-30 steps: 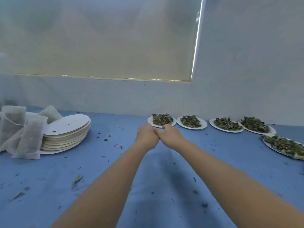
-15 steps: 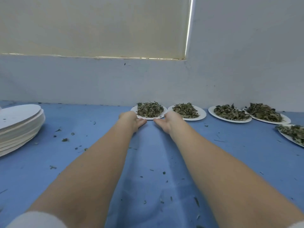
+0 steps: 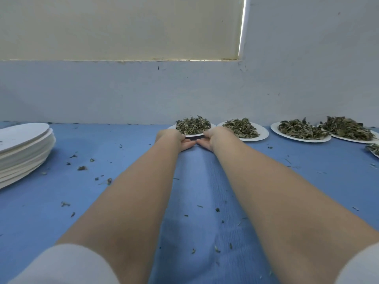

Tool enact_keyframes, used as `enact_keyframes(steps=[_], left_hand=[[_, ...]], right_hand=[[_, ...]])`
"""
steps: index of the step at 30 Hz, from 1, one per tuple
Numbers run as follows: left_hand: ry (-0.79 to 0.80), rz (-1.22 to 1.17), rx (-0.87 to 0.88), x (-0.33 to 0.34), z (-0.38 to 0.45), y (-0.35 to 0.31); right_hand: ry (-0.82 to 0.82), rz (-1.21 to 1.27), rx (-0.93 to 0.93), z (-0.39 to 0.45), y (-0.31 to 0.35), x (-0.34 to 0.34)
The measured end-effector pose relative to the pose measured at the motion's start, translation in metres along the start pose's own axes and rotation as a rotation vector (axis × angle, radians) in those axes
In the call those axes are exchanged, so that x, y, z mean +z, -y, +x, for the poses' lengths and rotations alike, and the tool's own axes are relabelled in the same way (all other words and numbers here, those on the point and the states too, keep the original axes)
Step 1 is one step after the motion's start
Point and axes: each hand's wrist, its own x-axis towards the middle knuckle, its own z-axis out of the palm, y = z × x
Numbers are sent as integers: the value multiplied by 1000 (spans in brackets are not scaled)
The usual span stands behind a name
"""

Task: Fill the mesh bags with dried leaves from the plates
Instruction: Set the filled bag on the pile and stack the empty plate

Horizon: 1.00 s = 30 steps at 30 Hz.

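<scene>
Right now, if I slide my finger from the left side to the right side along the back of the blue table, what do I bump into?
stack of empty white plates → first plate of dried leaves, with both hands at its near rim → second plate of leaves → third plate of leaves → fourth plate of leaves

Matt paper plates [image 3: 244, 137], blue cloth table [image 3: 123, 152]

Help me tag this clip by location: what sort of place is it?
Probably a makeshift herb-packing workbench: a blue-covered table against a bare wall, paper plates of dried leaves in a row, a stack of empty plates.
</scene>
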Motion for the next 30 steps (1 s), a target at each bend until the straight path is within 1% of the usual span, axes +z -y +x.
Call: enact_keyframes(steps=[1, 2, 4, 7, 9, 18, 23, 30], left_hand=[[3, 7, 12, 1, -1, 0], [14, 7, 23, -2, -8, 1], [14, 15, 23, -5, -15, 2], [30, 4, 44, -11, -36, 4], [23, -18, 70, -19, -61, 4], [-37, -122, 116, -82, -210, 13], [-115, -144, 148, -129, -287, 31], [-239, -209, 159, -204, -363, 80]], right_hand=[[32, 42, -23, -1, 0, -1], [40, 114, -4, -6, -1, -2], [10, 179, 27, -12, -2, -1], [5, 172, -7, -38, -4, -3], [-2, 169, 5, -62, -6, -6], [47, 36, 4, -206, -27, -13], [72, 3, 39, -292, -59, -16], [186, -39, 80, -382, -129, -15]])
